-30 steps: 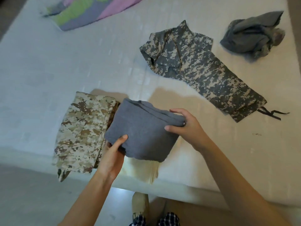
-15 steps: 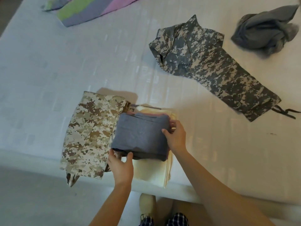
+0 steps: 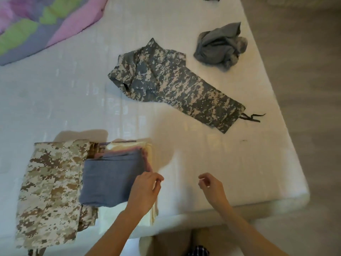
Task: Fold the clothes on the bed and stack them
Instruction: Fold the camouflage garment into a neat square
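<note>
Grey fold (image 3: 110,180) is stacked, your left hand (image 3: 145,191) and right hand (image 3: 212,187) loose and empty; grey camo (image 3: 175,84) and crumpled top (image 3: 219,47) left to fold.

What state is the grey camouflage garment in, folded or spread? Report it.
Loosely folded, not finished: the grey camouflage garment lies as a long strip on the bed, rumpled at one end, apart from the stack.

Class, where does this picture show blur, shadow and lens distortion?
Head view: motion smears the tan camouflage garment, left hand and right hand; the grey camouflage garment looks sharper; a soft shadow lies on the bed beside the stack; the bed's edge bows, a wide-angle effect.
</note>
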